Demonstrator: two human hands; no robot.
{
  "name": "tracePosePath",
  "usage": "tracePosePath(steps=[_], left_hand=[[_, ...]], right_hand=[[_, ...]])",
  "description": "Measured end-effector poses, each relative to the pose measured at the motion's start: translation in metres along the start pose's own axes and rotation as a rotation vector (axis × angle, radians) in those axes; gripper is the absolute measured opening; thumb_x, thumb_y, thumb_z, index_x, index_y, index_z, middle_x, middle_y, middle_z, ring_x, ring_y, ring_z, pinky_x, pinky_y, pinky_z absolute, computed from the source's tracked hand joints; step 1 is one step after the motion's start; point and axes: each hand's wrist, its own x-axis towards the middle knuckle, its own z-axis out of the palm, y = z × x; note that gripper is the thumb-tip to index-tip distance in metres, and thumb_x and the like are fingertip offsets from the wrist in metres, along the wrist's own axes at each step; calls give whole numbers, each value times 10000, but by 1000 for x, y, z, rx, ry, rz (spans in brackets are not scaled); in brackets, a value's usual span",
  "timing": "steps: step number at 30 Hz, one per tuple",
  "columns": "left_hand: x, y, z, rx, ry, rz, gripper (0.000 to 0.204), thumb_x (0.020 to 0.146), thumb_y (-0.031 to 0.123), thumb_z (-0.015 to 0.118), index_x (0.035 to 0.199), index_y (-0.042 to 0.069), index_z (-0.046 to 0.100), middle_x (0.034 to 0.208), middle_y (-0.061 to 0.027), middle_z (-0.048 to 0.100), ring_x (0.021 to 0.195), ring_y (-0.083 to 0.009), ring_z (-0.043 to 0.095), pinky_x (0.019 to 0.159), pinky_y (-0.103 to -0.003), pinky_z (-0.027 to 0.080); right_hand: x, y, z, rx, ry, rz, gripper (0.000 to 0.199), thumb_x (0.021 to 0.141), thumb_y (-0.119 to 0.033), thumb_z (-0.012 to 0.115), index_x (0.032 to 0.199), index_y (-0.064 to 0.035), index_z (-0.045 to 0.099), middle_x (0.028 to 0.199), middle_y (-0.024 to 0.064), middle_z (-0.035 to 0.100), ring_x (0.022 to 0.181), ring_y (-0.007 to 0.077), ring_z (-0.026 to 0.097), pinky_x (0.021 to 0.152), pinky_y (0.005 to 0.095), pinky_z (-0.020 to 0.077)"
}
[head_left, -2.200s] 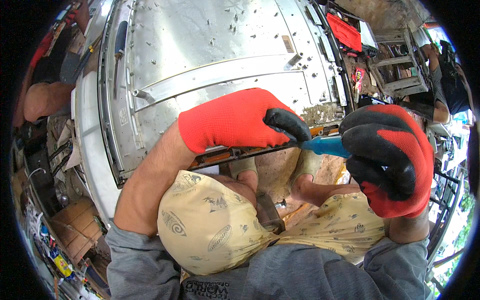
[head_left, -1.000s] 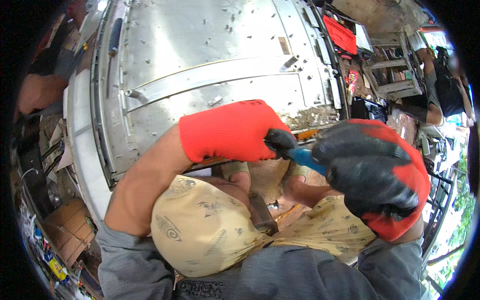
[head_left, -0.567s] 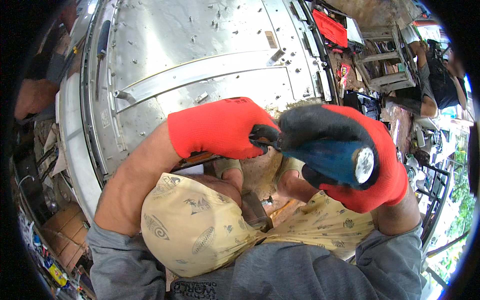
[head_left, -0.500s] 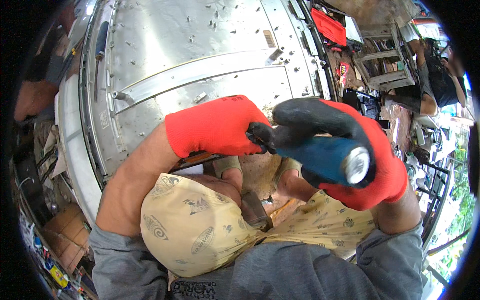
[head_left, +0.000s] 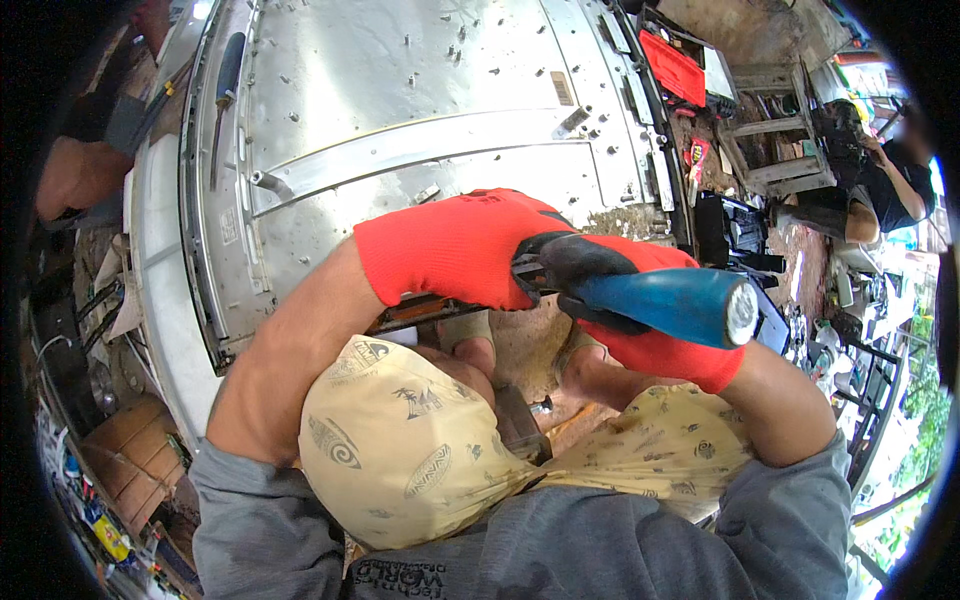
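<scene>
My right hand (head_left: 665,350), in a red glove with black fingers, is closed around a tool with a thick blue handle (head_left: 660,300). The handle's pale round butt points right. Right beside it, my left hand (head_left: 470,248) in a matching glove is closed at the near edge of a large silver metal panel (head_left: 400,90). Something dark and narrow shows between the two hands. Whether it is the tool's shaft, and what my left fingers grip, I cannot make out. The tool's working end is hidden.
Studs and short posts stick up from the panel. A long screwdriver (head_left: 229,75) lies along its left side. To the right are a red case (head_left: 672,68), a wooden frame (head_left: 785,150) and a seated person (head_left: 880,180). My knees are below the panel's near edge.
My right hand has moved down and left, closer to my left hand. The blue handle has swung more level, its butt slightly higher and further right. My left hand stays closed.
</scene>
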Motion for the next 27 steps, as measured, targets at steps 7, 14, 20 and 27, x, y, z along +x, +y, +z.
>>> tracePosePath(steps=[7,14,20,27], left_hand=[[-17,2,-9,73,151,-92,422,813,79,684,1233,45,679,1203,-174,688,1144,-373,647,1014,-439,508],[-14,4,-12,-16,120,-37,423,777,81,744,1196,34,712,1106,-166,730,1015,-349,710,914,-406,559],[-15,23,-25,29,184,-202,297,791,125,795,1076,48,767,891,-137,756,828,-237,738,771,-364,583],[-121,48,-72,462,678,-478,255,796,102,819,1042,51,779,907,-103,770,815,-209,739,764,-349,581]], right_hand=[[0,-7,-20,80,-9,-9,411,800,1,786,1201,-37,704,1175,159,712,1035,320,723,908,388,571],[-3,0,-30,163,221,-18,334,821,-24,774,1148,-47,708,1139,127,715,1027,271,710,898,368,558],[-2,-12,-40,266,346,62,259,805,28,767,1052,-23,707,1027,133,740,940,263,727,845,373,575],[-15,-17,-41,276,452,32,313,803,57,749,1094,-22,663,1032,156,745,926,279,737,826,385,592]])
